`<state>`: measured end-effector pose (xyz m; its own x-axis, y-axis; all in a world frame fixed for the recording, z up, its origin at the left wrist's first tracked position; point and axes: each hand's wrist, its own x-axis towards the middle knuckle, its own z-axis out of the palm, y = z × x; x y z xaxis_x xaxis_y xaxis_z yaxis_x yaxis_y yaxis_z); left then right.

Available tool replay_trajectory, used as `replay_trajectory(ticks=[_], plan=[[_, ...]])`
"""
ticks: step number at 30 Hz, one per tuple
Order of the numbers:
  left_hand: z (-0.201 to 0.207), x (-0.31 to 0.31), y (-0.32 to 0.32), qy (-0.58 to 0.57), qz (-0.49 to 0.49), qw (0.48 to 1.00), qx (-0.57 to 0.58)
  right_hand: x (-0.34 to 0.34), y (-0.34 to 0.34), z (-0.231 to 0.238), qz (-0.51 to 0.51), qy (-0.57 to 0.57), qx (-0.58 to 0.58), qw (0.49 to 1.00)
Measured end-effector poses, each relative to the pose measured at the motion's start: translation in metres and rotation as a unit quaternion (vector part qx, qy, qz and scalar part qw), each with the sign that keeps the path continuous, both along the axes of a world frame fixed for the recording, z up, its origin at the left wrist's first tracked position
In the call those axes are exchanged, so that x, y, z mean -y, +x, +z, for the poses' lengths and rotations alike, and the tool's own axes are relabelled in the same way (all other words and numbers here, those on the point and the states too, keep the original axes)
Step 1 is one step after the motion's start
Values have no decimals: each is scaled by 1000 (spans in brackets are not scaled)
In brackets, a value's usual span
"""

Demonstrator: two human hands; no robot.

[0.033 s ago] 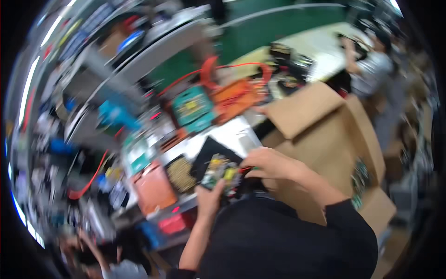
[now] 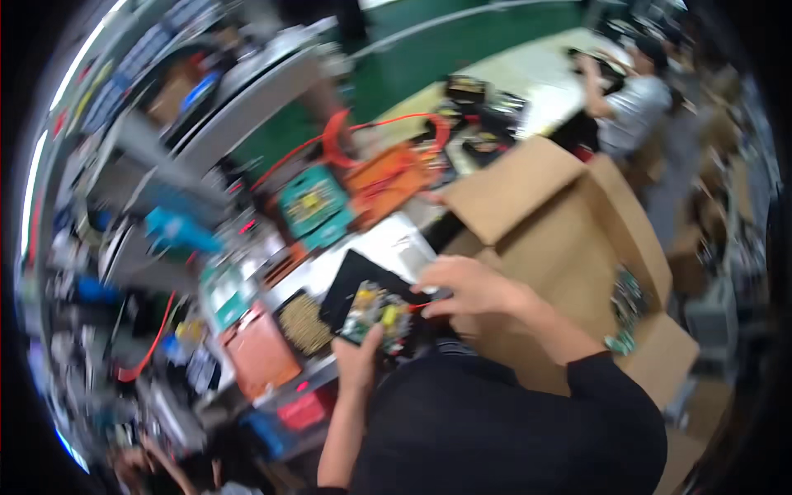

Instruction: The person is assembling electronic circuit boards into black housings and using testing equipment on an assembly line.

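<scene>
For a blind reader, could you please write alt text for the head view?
A person's left hand holds a populated circuit board at a workbench; the right hand is beside it, near something red. An open cardboard box stands at right.

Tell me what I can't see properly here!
Head view: most fingers of the left hand, hidden under the circuit board.
Head view: small parts on that board, smeared by blur.
Head view: what the right hand holds, if anything: too blurred.
Head view: part of the cardboard box, behind the black shirt.
Head view: another person, lower left, cut off by the bottom edge.
</scene>
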<state>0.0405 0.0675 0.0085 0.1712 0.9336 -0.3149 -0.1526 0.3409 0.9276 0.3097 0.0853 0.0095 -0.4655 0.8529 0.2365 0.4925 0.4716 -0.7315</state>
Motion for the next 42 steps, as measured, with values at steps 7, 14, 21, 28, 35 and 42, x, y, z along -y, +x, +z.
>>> replay_trajectory(ticks=[7,14,21,28,35,42], plan=[[-54,-45,91,-116,-299,946,-48,102,55,-59,-230,-494,-443,712],[-43,-30,106,-132,-323,937,13,104,187,-116,-550,-222,-447,669],[-44,-9,88,-151,-284,947,3,-69,328,-78,-573,74,257,775],[-44,-5,56,-156,-278,948,-17,-222,433,-118,-547,-35,516,659],[-16,49,-76,-100,-60,993,-20,-258,278,-137,-604,-105,301,730],[-41,-6,-293,76,334,912,-227,-59,221,-199,-664,-93,85,737]])
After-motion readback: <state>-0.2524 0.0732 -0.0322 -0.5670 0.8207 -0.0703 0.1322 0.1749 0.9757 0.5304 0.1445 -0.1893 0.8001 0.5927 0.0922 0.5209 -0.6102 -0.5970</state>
